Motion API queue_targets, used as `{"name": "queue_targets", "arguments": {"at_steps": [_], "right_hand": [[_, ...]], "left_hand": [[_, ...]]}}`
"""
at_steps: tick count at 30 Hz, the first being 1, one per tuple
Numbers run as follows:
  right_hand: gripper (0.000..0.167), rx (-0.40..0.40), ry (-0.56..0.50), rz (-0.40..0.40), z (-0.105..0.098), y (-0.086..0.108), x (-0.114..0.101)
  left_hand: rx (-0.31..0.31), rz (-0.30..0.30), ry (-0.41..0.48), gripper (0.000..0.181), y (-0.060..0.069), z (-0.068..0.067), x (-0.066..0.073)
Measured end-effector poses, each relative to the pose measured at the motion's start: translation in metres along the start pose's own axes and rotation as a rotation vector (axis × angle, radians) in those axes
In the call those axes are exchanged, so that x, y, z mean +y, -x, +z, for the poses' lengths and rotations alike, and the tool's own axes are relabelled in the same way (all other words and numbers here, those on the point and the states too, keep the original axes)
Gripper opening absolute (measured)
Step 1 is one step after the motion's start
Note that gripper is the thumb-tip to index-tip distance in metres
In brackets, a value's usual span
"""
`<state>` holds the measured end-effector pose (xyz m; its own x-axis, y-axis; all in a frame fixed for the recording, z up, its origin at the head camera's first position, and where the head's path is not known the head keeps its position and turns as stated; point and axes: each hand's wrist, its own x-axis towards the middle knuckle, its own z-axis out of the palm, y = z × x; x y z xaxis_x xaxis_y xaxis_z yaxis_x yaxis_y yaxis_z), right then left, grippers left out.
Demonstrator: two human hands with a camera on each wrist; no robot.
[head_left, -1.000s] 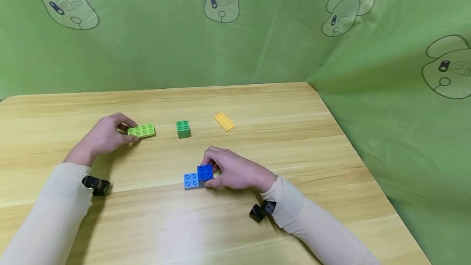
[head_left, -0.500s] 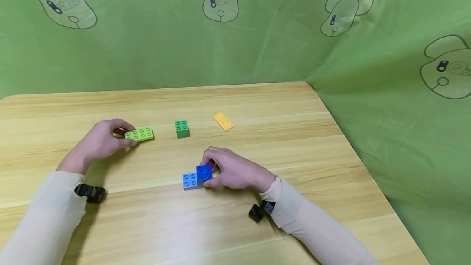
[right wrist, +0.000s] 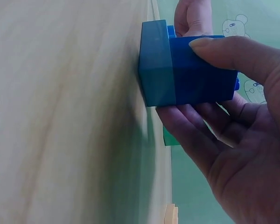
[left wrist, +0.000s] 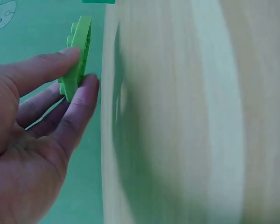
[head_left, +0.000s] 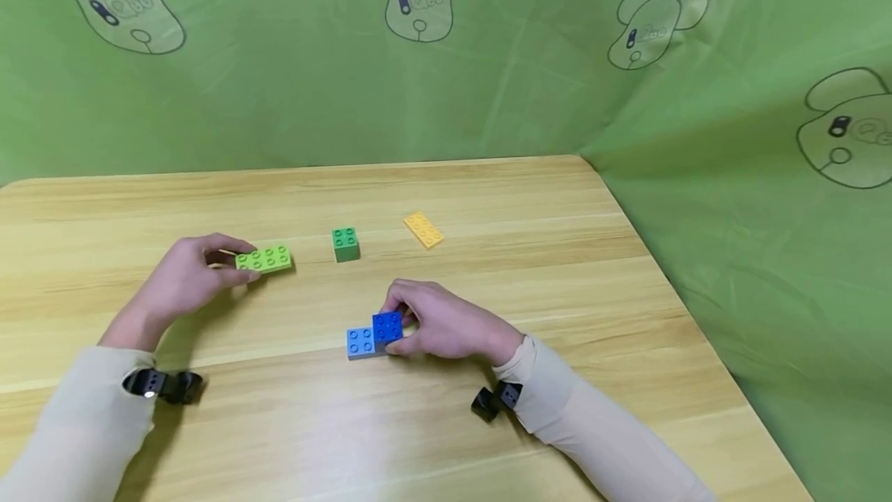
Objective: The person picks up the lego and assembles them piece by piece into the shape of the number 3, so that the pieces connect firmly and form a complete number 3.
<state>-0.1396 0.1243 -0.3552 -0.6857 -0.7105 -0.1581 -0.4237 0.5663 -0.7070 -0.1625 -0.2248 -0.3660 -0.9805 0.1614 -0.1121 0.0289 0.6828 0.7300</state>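
Observation:
In the head view, my left hand (head_left: 183, 279) pinches a lime green flat toy building brick (head_left: 270, 258) by its near end. The left wrist view shows this lime brick (left wrist: 84, 35) between thumb and fingers, held apart from the tabletop, its shadow beside it. My right hand (head_left: 456, 322) grips a dark blue square brick (head_left: 387, 325), which sits on the right half of a lighter blue brick (head_left: 360, 343). Seen by the right wrist camera, the thumb lies on the side of the dark blue brick (right wrist: 198, 77), flush against the lighter blue brick (right wrist: 157, 65).
A green square brick (head_left: 345, 245) stands on the wooden table (head_left: 293, 424) right of the lime one. Farther right lies a flat yellow-orange brick (head_left: 423, 230). Behind the table and along its right side hangs a green curtain (head_left: 293, 99) with printed mouse-like heads.
My left hand has drawn slightly back toward me with the lime brick, its wrist shifting left and lower. The right hand and the blue bricks have stayed in place.

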Motion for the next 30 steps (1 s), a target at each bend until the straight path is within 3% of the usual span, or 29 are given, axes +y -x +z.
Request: {"name": "queue_targets", "arguments": {"at_steps": [19,25,30], "right_hand": [[0.029,-0.002,-0.006,0.024,0.0,0.0,0.001],[0.029,-0.008,-0.011,0.005,0.003,-0.002,0.002],[0.029,-0.005,-0.006,0.017,0.003,-0.002,0.002]], "left_hand": [[0.039,0.03,0.101,0.048,0.009,0.012,0.01],[0.049,0.068,0.095,0.045,0.016,0.015,0.012],[0.031,0.072,0.123,0.045,0.02,0.017,0.017]]}}
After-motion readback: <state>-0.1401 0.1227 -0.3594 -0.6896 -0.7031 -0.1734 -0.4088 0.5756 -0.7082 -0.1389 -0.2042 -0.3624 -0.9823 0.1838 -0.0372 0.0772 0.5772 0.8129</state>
